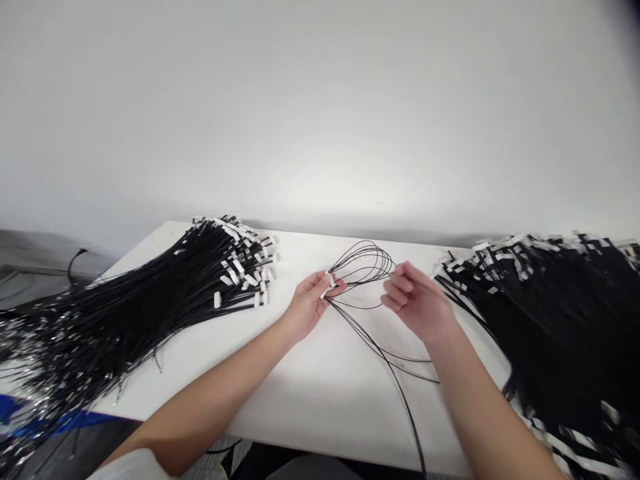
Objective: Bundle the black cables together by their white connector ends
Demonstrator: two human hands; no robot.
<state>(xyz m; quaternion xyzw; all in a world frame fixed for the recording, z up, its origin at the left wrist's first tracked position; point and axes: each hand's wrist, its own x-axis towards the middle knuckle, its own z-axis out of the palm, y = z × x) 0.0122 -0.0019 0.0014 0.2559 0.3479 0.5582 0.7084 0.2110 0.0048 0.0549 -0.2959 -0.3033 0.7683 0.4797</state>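
My left hand (311,301) is closed on a white plastic connector (329,279), pinched between thumb and fingers over the table. A second white piece shows just below it at the fingertips. Thin black wires (367,263) leave the connector and arch to the right in loops, while others hang down towards the table's front edge. My right hand (413,297), slightly blurred, has its fingers curled at the right end of the loops. One black wire runs into its fingers; its tip is hidden there.
On the white table (310,400), a large pile of black cables (165,300) with white connectors lies at left, its stripped-looking ends hanging over the edge. Another cable pile (555,313) lies at right, beside my right forearm. A plain pale wall (320,120) rises behind.
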